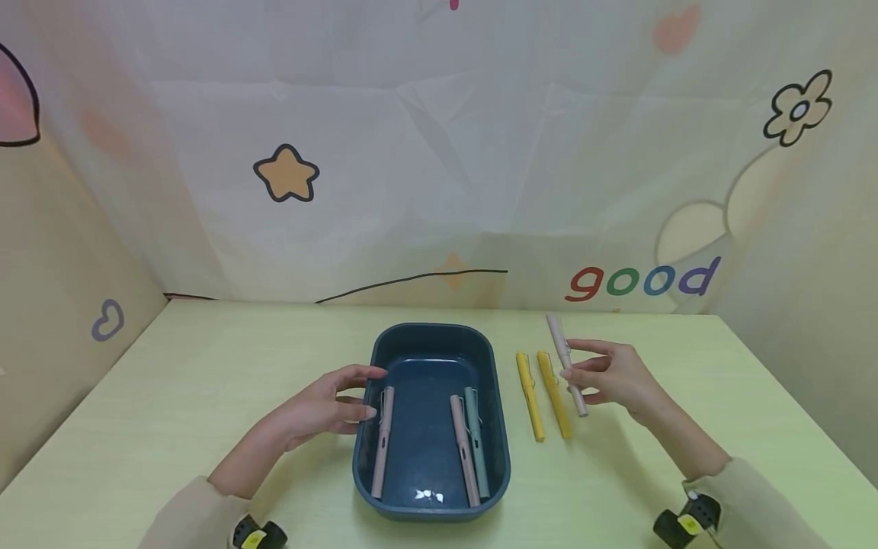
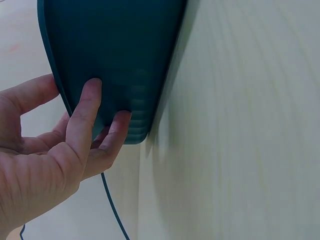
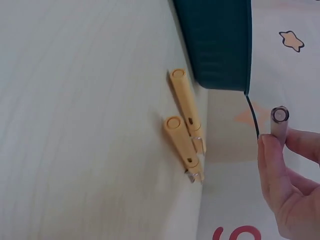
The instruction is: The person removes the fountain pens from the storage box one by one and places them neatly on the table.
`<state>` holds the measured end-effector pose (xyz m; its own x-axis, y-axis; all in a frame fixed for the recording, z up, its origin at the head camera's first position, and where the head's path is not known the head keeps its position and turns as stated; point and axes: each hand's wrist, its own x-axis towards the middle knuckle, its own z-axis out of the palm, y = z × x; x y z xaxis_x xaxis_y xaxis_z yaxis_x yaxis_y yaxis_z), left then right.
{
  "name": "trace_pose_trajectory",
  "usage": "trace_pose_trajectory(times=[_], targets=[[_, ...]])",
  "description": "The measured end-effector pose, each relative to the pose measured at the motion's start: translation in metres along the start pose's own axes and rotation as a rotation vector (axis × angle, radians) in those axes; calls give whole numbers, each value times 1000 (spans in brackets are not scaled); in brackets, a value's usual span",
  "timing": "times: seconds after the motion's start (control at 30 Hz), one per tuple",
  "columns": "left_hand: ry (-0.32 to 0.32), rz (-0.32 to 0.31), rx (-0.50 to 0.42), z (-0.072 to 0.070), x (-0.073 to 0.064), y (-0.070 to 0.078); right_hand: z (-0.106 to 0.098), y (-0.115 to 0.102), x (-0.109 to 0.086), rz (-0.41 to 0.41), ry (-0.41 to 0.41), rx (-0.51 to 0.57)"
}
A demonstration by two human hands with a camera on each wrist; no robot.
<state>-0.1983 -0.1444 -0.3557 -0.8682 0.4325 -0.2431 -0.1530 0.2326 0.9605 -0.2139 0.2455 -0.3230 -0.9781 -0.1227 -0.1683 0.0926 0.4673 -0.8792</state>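
My right hand pinches a pale pink fountain pen between thumb and fingers, raised above the table; its round end faces the right wrist camera. Below and left of that hand, two yellow fountain pens lie side by side. My left hand touches the left side of a dark blue bin, one fingertip at the rim and other fingers against its outer wall. Inside the bin lie a pinkish pen at left, and another pinkish pen beside a green one at right.
The light wooden table ends at a printed cloth backdrop behind the bin. Similar cloth walls stand at both sides. Each sleeve cuff carries a small black camera.
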Motion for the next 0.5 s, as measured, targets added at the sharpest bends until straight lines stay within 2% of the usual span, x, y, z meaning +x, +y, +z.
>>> trace_pose_trajectory(times=[0.37, 0.5], targets=[[-5, 9, -1, -1, 0, -1, -7, 18, 1, 27, 18, 45], [-1, 6, 3, 0, 0, -1, -9, 26, 2, 52, 31, 18]])
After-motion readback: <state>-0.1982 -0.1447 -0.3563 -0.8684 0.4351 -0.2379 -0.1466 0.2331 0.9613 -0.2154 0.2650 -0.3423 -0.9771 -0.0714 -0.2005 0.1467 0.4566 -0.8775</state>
